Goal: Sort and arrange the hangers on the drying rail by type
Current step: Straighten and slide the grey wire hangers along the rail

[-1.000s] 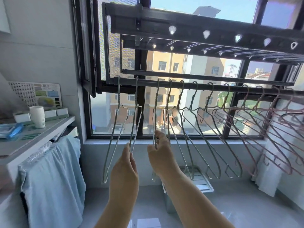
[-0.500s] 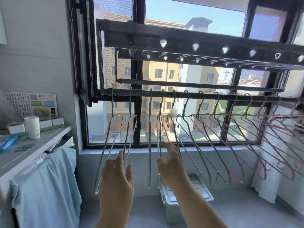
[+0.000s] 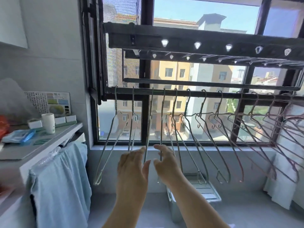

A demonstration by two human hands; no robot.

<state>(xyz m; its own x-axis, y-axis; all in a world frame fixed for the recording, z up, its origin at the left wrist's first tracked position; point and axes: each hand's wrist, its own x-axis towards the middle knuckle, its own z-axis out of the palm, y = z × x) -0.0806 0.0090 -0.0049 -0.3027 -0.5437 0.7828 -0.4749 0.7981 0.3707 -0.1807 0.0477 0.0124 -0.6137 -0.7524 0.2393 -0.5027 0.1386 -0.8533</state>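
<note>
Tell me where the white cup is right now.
In the head view the white cup stands on the grey shelf at the left, in front of the patterned card and just right of the blue packet.

Pink hangers (image 3: 279,137): they run past the right edge of the frame, so I cannot count them.
Drying rail (image 3: 205,94): its right end is cut off at the frame edge.
My left hand (image 3: 131,168): it covers the bottom of one silver hanger (image 3: 148,129); whether I touch it, I cannot tell.
My right hand (image 3: 166,163): grip on the wire behind it unclear.
Plastic bin (image 3: 197,191): partly hidden by my right forearm.
Counter (image 3: 41,145): lower left blurred; the red thing (image 3: 3,125) is cut off.
</note>
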